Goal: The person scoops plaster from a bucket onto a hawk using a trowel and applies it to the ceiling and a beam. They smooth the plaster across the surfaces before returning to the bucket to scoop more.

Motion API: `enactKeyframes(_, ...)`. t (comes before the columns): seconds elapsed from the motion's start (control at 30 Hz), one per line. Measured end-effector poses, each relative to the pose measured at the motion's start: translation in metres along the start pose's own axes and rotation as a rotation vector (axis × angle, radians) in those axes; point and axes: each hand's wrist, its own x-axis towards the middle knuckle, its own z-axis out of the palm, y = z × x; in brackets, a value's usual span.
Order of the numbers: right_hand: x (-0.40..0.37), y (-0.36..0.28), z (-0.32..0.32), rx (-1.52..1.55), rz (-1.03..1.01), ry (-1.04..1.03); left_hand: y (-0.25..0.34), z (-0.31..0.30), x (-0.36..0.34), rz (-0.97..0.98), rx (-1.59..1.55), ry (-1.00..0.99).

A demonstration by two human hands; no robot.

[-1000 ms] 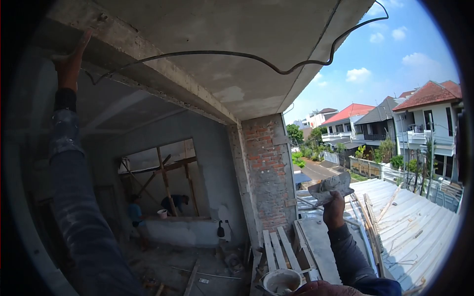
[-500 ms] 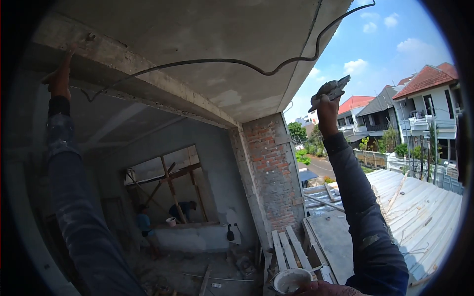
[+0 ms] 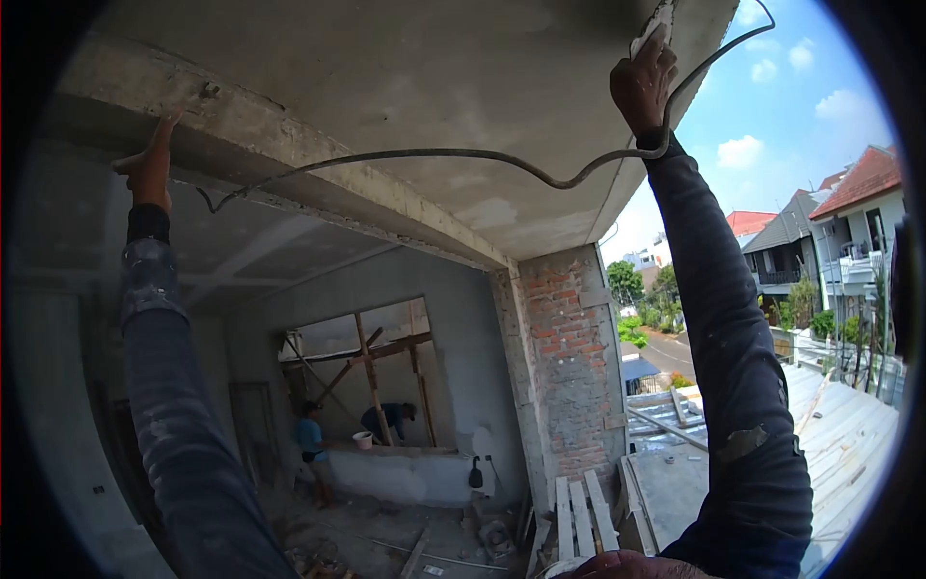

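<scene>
My right hand (image 3: 644,87) is raised to the outer edge of the concrete ceiling (image 3: 463,87), its fingers wrapped round a trowel (image 3: 655,27). The trowel's pale, mortar-smeared blade is up against the ceiling there, partly hidden by the fingers. A dark cable (image 3: 444,151) hangs across the view and passes in front of my right wrist. On the left, my left hand (image 3: 149,169) reaches up to the underside of the concrete beam (image 3: 318,164). Its fingers are stretched out and touch the beam, with nothing in them.
Two people work at a window opening (image 3: 357,376) below, by a small bucket (image 3: 363,440) on its sill. A partly bare brick column (image 3: 569,338) stands ahead. Planks (image 3: 584,511) lean below it; metal roofing (image 3: 844,454) lies to the right, beyond the slab edge.
My right hand has risen with the trowel from open air beside the ceiling to its edge. The view has shifted, while my left hand remains at the beam.
</scene>
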Motion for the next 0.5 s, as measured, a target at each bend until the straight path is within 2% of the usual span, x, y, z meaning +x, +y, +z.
enactKeyframes(0.03, 0.004, -0.001, 0.006, 0.008, -0.002, -0.005, -0.004, -0.001, 0.002, -0.005, 0.006, 0.005)
enactKeyframes(0.1, 0.016, -0.003, 0.012, -0.047, 0.132, -0.027, -0.002, -0.001, 0.001, -0.064, 0.001, -0.012)
enactKeyframes(0.3, 0.038, -0.006, 0.03, 0.017, 0.096, 0.033, -0.002, 0.0, -0.002, -0.022, -0.029, -0.026)
enactKeyframes(0.5, 0.02, -0.049, 0.04, 0.042, 0.184, -0.065, 0.021, -0.004, -0.025, -0.1, 0.017, -0.04)
